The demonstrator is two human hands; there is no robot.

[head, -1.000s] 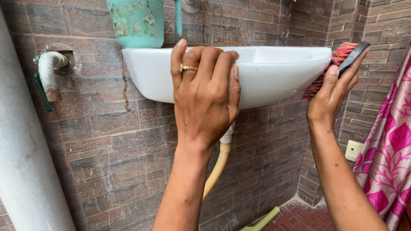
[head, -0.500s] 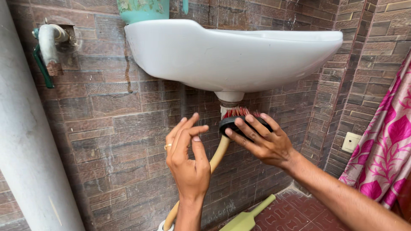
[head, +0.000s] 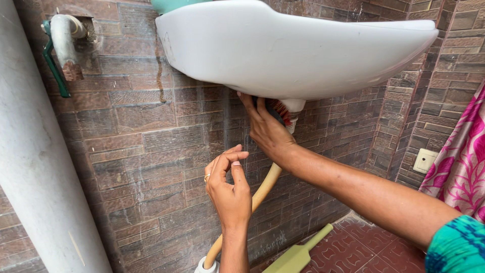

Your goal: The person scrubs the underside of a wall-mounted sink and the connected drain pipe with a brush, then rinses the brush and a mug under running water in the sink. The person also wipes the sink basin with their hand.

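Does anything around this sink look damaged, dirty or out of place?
A dark streak runs down the brick-pattern wall tiles just left of the white sink, like an old water stain. The wall tap sits in a rough, broken-looking hole. A pale green paddle-shaped tool lies on the red floor.

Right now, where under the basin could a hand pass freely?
Free: between the tap and the left hand along the wall, and right of the right forearm toward the curtain. Crowded: around the hose, where the right hand presses the brush.
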